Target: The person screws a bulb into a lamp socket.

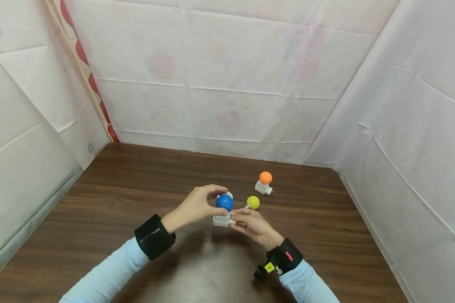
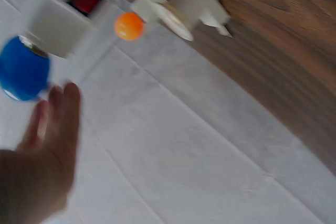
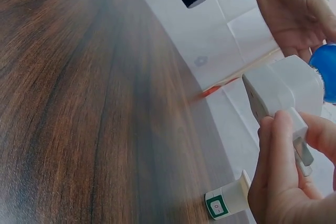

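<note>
My right hand (image 1: 258, 228) pinches a white plug-in bulb socket (image 1: 221, 221) by its prong end. A blue light bulb (image 1: 225, 203) sits at the socket's top, its metal base partly showing in the left wrist view. Around the bulb, my left hand (image 1: 197, 206) spreads its thumb and fingers, a gap showing beside its fingertips in the left wrist view. That view also shows a dark red switch (image 2: 84, 1) on the socket. Beyond the right hand a yellow bulb (image 1: 253, 202) lies with its screw base bare.
An orange bulb (image 1: 265, 177) stands in another white plug-in socket (image 1: 263, 188) farther back. A white device with a green label (image 3: 226, 200) is near the right hand, mostly hidden in the head view. White sheets (image 1: 220, 113) wall the brown wooden table (image 1: 155, 168).
</note>
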Action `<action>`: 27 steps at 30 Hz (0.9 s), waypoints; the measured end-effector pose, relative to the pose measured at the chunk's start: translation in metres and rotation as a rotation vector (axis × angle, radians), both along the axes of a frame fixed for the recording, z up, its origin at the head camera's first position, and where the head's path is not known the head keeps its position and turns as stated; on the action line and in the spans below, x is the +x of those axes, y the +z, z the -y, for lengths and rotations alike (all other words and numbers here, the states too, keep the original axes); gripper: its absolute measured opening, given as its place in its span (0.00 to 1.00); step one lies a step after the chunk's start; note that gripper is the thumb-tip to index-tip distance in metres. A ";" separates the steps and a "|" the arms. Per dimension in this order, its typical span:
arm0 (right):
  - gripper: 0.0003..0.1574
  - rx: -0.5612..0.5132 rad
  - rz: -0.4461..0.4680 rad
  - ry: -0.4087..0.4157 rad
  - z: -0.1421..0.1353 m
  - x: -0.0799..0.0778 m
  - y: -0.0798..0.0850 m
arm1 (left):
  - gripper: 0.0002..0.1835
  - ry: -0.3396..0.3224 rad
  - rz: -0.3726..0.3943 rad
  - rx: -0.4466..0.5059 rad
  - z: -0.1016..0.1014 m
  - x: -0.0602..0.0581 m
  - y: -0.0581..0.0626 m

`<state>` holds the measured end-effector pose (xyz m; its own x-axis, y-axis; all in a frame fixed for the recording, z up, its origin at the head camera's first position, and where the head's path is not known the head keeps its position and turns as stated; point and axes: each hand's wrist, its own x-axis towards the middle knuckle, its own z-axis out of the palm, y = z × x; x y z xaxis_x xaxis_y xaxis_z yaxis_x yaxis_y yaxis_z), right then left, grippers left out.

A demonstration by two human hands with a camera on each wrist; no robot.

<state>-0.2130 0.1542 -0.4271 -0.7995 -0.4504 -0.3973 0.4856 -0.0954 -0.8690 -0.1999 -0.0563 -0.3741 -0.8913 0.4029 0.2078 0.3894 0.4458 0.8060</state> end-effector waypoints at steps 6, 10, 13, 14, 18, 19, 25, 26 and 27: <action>0.08 0.000 -0.009 0.005 0.000 0.001 0.000 | 0.27 0.143 -0.115 -0.076 -0.013 0.015 0.006; 0.07 -0.003 -0.001 0.004 0.000 0.002 -0.001 | 0.26 0.155 -0.131 -0.081 -0.015 0.018 0.006; 0.05 -0.007 0.011 0.003 0.000 0.003 -0.002 | 0.26 0.156 -0.125 -0.078 -0.015 0.019 0.004; 0.05 -0.009 0.013 0.004 0.000 0.003 -0.003 | 0.26 0.157 -0.124 -0.079 -0.015 0.019 0.004; 0.04 -0.014 0.012 0.003 0.000 0.003 -0.003 | 0.26 0.146 -0.116 -0.061 -0.015 0.018 0.001; 0.04 -0.012 0.012 0.003 -0.001 0.004 -0.003 | 0.26 0.139 -0.113 -0.056 -0.014 0.018 0.000; 0.12 0.002 0.008 0.014 -0.003 0.005 -0.004 | 0.27 0.034 -0.093 -0.036 -0.008 0.015 0.000; 0.12 0.000 0.006 0.017 -0.003 0.005 -0.004 | 0.27 0.008 -0.085 -0.032 -0.006 0.014 0.000; 0.12 -0.001 0.006 0.020 -0.003 0.006 -0.004 | 0.27 -0.021 -0.079 -0.033 -0.004 0.012 -0.001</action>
<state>-0.2075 0.1569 -0.4316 -0.7881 -0.4670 -0.4011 0.4922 -0.0868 -0.8661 -0.1882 -0.0520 -0.3748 -0.8641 0.4288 0.2637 0.4607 0.4625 0.7575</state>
